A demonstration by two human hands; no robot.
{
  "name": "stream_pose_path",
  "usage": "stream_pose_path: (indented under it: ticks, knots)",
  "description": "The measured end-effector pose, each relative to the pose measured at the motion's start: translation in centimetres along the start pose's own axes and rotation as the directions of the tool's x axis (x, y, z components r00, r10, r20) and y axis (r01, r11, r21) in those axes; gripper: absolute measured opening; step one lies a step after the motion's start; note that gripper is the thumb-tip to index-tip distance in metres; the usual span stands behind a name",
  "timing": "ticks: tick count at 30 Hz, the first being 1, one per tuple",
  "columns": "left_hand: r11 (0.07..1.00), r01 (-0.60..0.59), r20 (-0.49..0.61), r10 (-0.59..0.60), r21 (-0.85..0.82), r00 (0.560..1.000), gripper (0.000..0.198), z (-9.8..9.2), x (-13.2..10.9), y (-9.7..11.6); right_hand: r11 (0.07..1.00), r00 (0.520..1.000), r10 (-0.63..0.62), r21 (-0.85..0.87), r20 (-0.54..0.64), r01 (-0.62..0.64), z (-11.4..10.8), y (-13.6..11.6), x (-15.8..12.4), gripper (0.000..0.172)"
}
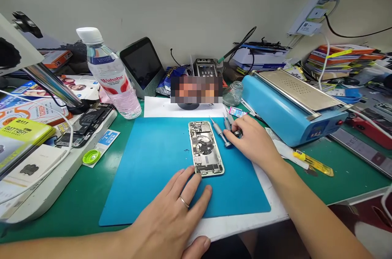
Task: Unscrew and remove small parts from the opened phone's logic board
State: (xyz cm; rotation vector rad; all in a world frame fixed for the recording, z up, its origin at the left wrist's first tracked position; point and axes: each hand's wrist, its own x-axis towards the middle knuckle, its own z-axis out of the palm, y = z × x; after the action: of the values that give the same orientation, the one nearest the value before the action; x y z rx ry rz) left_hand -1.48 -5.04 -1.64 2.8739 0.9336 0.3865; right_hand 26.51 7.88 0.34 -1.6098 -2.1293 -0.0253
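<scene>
An opened phone body [205, 148] with its inner parts exposed lies on a blue work mat [147, 169]. My left hand [174, 210] rests flat on the mat just below the phone, fingers spread, a ring on one finger, fingertips near the phone's lower edge. My right hand [252, 140] reaches to the right of the phone, and its fingertips pinch one of the small grey screwdrivers [221, 132] lying at the mat's upper right.
A water bottle [112, 77] stands at the back left beside a dark tablet [142, 65]. A blue heating machine [294, 104] sits to the right. A disassembled phone screen [87, 124] lies on a white box at left. Yellow-handled tool [314, 163], glass jar [233, 94], papers, cables.
</scene>
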Motion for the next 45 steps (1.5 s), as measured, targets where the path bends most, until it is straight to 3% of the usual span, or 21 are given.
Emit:
stream_pose_path:
  ticks: [5,9,13,18,23,31,37,45]
  knots:
    - [0.999,-0.040,0.012,0.040,0.032,0.999,0.074,-0.3,0.4,-0.2,1.000,0.999,-0.025,0.003,-0.047,0.025,0.4,-0.3,-0.2,0.020]
    - [0.999,-0.038,-0.023,0.038,0.038,0.999,0.074,0.1,0.4,-0.3,0.998,0.988,-0.040,0.047,-0.152,0.048,0.0,-0.7,-0.4,0.016]
    - [0.999,-0.020,-0.045,0.022,0.042,0.999,0.072,0.4,0.2,-0.3,0.989,0.956,0.031,0.147,-0.293,0.013,-0.7,-0.7,-0.6,0.011]
    - [0.998,-0.026,-0.043,0.029,0.058,0.999,0.071,0.6,0.2,-0.5,0.955,0.895,0.159,0.294,-0.416,-0.033,-1.0,-0.2,-0.7,0.022]
    - [0.994,-0.041,-0.067,0.048,0.105,0.997,0.072,1.1,0.1,-0.7,0.916,0.858,0.232,0.399,-0.457,-0.035,-1.2,0.0,-0.8,0.023]
    - [0.989,-0.052,-0.106,0.067,0.137,0.992,0.073,2.0,-0.1,-0.8,0.863,0.844,0.254,0.505,-0.472,0.023,-1.2,0.4,-1.1,0.027]
    - [0.982,-0.080,-0.135,0.103,0.168,0.985,0.071,2.1,0.0,-0.9,0.856,0.826,0.240,0.512,-0.510,0.067,-1.1,0.6,-1.2,0.030]
    - [0.975,-0.092,-0.159,0.126,0.204,0.979,0.070,1.8,0.1,-1.0,0.934,0.775,0.107,0.331,-0.623,0.136,-1.6,0.1,-1.5,0.012]
